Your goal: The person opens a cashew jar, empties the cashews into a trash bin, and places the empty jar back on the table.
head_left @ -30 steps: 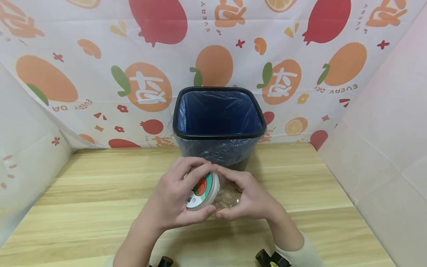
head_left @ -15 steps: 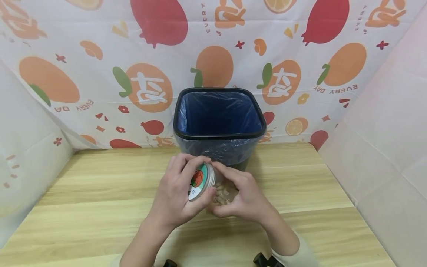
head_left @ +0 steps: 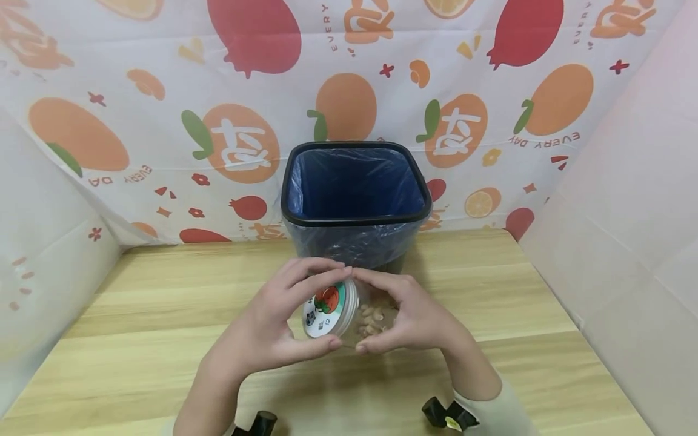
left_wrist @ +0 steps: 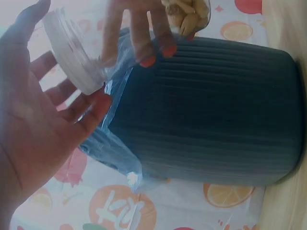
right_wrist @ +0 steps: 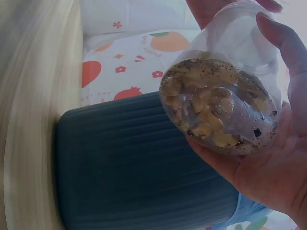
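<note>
A clear plastic jar [head_left: 376, 318] is held tilted above the table in front of the bin. Tan, nut-like pieces [right_wrist: 211, 110] and dark crumbs lie inside, towards its base. My right hand [head_left: 417, 315] grips the jar's body, thumb on the near side and fingers round the far side. The jar's lid [head_left: 327, 309], with a red fruit on a white and green label, faces left and sits at the jar's mouth. My left hand [head_left: 278, 315] spans the lid, its fingers over the far rim and its thumb at the near rim. In the left wrist view, fingertips touch the lid's edge.
Just behind the hands stands a dark bin [head_left: 354, 242] with a black rim and a bluish plastic liner [left_wrist: 115, 148]. The wooden table [head_left: 163, 339] extends to both sides. A fruit-print cloth [head_left: 240, 206] hangs behind, with pale side walls.
My left thumb has shifted from across the lid down to its near rim, and more of the label shows. The lid faces more towards the camera than half a second ago. The bin stays put.
</note>
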Demonstrator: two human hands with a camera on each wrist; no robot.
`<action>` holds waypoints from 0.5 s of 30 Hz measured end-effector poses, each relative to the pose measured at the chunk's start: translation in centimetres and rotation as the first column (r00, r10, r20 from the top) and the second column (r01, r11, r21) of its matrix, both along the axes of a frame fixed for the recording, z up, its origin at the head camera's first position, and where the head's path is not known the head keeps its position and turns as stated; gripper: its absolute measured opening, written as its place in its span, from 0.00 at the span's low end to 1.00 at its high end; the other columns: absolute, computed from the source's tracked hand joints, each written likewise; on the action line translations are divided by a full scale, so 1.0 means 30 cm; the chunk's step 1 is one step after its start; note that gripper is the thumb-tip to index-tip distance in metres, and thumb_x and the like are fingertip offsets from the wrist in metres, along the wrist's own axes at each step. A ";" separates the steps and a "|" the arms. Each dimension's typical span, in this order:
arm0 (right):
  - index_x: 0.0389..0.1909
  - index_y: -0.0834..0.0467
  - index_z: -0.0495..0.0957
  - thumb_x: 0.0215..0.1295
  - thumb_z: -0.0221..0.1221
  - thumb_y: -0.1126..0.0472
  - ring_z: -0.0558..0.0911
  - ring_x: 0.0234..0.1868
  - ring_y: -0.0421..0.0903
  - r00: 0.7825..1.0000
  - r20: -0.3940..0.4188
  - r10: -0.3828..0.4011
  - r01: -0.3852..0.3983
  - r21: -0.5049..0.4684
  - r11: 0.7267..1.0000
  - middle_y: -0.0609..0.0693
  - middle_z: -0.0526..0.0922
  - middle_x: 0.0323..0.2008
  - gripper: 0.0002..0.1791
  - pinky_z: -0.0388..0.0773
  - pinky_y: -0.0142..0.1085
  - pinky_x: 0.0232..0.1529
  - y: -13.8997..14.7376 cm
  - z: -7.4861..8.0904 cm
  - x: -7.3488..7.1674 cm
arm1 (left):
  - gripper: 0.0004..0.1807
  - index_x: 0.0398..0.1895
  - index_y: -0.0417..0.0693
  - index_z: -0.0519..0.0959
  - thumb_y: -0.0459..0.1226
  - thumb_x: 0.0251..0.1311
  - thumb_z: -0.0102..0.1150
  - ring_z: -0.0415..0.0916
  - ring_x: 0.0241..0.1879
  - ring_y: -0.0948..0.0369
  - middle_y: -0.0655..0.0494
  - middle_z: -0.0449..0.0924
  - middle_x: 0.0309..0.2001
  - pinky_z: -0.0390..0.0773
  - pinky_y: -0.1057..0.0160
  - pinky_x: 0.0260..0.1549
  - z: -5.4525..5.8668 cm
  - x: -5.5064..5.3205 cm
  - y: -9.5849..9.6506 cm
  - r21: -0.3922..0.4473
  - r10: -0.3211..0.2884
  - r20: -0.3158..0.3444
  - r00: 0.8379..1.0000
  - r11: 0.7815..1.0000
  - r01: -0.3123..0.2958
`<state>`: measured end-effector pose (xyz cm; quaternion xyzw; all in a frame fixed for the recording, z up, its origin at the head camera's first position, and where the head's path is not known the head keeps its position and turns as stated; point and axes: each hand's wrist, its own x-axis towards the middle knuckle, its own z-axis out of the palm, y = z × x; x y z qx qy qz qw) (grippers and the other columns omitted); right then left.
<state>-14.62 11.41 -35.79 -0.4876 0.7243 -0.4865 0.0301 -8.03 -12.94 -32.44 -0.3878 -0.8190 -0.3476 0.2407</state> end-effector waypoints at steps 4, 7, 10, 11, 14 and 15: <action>0.71 0.53 0.68 0.44 0.80 0.53 0.80 0.58 0.43 1.000 -0.003 0.016 -0.016 0.009 1.000 0.45 0.79 0.61 0.50 0.77 0.38 0.60 0.002 0.007 -0.003 | 0.38 0.64 0.50 0.76 0.55 0.52 0.73 0.69 0.61 0.56 0.55 0.74 0.61 0.73 0.66 0.57 0.007 -0.010 -0.007 0.014 -0.056 -0.007 0.998 0.998 0.056; 0.70 0.53 0.69 0.44 0.80 0.53 0.80 0.58 0.43 1.000 -0.006 0.015 -0.015 0.013 1.000 0.45 0.79 0.61 0.50 0.77 0.38 0.61 0.000 0.010 -0.004 | 0.37 0.64 0.49 0.77 0.54 0.53 0.73 0.70 0.60 0.56 0.54 0.74 0.61 0.72 0.66 0.57 0.008 -0.013 -0.006 0.019 -0.059 -0.020 0.998 0.998 0.059; 0.71 0.52 0.68 0.44 0.80 0.53 0.80 0.58 0.43 1.000 -0.011 -0.004 0.004 0.013 1.000 0.45 0.79 0.61 0.50 0.77 0.39 0.61 -0.004 0.011 -0.003 | 0.36 0.64 0.51 0.77 0.56 0.54 0.71 0.70 0.60 0.57 0.56 0.74 0.61 0.72 0.67 0.56 0.005 -0.014 -0.005 0.013 -0.024 -0.023 0.999 1.000 0.025; 0.72 0.52 0.68 0.44 0.80 0.53 0.80 0.58 0.43 1.000 -0.010 -0.011 0.011 0.011 1.000 0.45 0.79 0.62 0.51 0.77 0.39 0.61 -0.006 0.010 -0.002 | 0.36 0.64 0.51 0.77 0.56 0.54 0.71 0.70 0.59 0.58 0.56 0.74 0.61 0.72 0.67 0.55 0.004 -0.014 -0.005 0.013 -0.010 -0.020 1.000 1.000 0.010; 0.72 0.52 0.67 0.44 0.80 0.53 0.80 0.58 0.43 0.999 -0.037 -0.039 0.040 0.003 0.999 0.44 0.78 0.63 0.51 0.77 0.39 0.60 -0.013 0.010 0.004 | 0.37 0.64 0.53 0.77 0.56 0.51 0.74 0.70 0.58 0.59 0.57 0.75 0.61 0.73 0.66 0.52 0.001 -0.012 -0.004 0.020 0.039 -0.011 0.999 0.999 -0.039; 0.72 0.52 0.67 0.45 0.79 0.53 0.80 0.59 0.43 0.997 -0.056 -0.051 0.051 -0.001 0.999 0.45 0.77 0.64 0.51 0.77 0.39 0.61 -0.017 0.012 0.007 | 0.38 0.64 0.54 0.77 0.55 0.50 0.74 0.70 0.57 0.59 0.58 0.75 0.61 0.74 0.66 0.51 0.000 -0.010 -0.003 0.023 0.063 -0.001 0.998 0.998 -0.063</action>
